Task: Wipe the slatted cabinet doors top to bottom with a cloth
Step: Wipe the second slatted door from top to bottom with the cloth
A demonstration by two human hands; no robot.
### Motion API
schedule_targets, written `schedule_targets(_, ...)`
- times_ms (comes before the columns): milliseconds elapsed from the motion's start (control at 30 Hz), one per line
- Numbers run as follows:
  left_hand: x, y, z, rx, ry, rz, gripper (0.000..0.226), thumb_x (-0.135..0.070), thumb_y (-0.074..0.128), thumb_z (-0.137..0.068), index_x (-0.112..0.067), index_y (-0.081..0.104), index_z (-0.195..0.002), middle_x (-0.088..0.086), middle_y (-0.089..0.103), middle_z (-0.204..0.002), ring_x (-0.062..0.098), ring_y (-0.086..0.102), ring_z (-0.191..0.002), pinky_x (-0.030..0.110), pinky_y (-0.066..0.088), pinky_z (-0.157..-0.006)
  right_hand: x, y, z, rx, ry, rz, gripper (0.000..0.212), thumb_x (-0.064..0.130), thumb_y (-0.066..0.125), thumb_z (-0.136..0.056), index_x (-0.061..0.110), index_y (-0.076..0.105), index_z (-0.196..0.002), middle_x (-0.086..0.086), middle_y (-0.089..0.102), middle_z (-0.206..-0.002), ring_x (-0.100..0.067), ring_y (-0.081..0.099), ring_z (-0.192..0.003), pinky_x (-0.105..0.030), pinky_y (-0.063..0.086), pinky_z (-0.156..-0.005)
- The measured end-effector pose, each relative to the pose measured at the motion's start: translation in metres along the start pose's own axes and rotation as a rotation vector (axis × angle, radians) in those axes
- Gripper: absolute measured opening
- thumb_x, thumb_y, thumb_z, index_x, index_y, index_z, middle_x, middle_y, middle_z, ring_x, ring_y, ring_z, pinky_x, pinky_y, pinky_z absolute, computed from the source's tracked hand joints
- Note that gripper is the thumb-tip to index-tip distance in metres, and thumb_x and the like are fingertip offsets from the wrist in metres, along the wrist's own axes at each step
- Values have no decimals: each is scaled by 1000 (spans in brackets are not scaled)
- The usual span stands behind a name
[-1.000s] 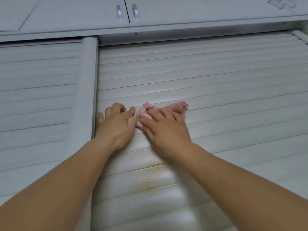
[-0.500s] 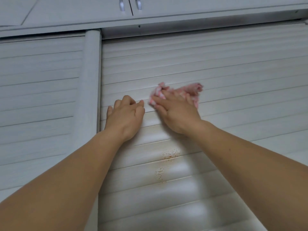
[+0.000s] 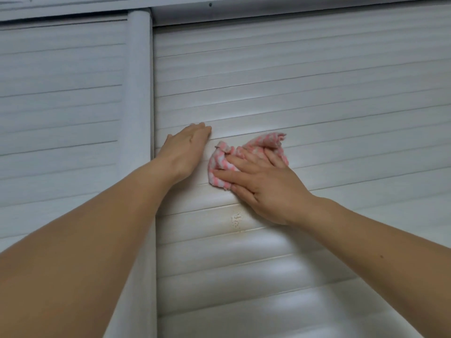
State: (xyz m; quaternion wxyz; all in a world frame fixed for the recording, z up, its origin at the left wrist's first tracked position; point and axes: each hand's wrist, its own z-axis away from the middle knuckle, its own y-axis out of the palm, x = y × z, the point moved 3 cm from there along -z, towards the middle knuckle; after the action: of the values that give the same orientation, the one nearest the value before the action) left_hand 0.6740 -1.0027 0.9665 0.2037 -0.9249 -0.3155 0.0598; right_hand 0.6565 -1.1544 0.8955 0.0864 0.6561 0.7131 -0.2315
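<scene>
Fingers (image 3: 246,164) of the right hand (image 3: 262,185) lie spread and fairly straight, pressing a pink-and-white cloth (image 3: 224,167) flat against the right slatted door (image 3: 317,93), above a brownish speckled stain (image 3: 236,219). Just left, the left hand (image 3: 186,148) rests on the slats, fingers seemingly straight. Farther left stands a rounded post (image 3: 138,93).

Rounded vert. post (image 3: 138,93) btwn panels

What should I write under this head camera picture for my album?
Right hand presses a pink cloth on the slatted door; left hand rests flat beside it.
</scene>
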Motion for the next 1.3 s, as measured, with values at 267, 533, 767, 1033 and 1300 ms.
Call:
schedule_targets(267,2,4,23,51,-7,42,46,-34,21,-102,-23,35,-144,-5,27,-153,8,19,-141,24,9,-115,-20,-8,20,-152,-73,-66,40,29,32,-95,22,67,-114,4,61,-127,-31,54,-121,-50,40,-97)
schedule_targets(533,-5,-9,26,46,-159,489,46,-46,19,-98,-35,38,-140,-6,50,-136,2,42,-110,18,23,-93,38,-2,-35,-66,-272,-235,29,23,44,-90,16,72,-90,3,65,-111,-20,52,-103,-37,34,-91)
schedule_targets(767,0,-4,21,11,-182,429,51,-54,21,-97,-32,44,-137,-11,49,-138,6,46,-114,22,26,-101,31,10,-38,-86,-351,-203,39,22,36,-83,23,74,-92,5,69,-107,-30,57,-110,-50,33,-99)
schedule_targets(1033,1,13,28,-99,-60,99,59,-39,16,-89,-27,34,-144,-8,36,-149,11,28,-138,43,11,-117,-20,-4,-8,-128,-299,-276,33,12,42,-80,16,75,-84,1,72,-94,-26,60,-103,-36,36,-102)
schedule_targets(1300,2,16,33,-106,-43,-14,46,-23,15,-102,-23,48,-133,-6,39,-144,11,26,-136,43,0,-117,-62,-30,29,-228,-142,-310,32,13,41,-71,9,73,-69,-11,70,-88,-15,56,-95,-20,37,-93)
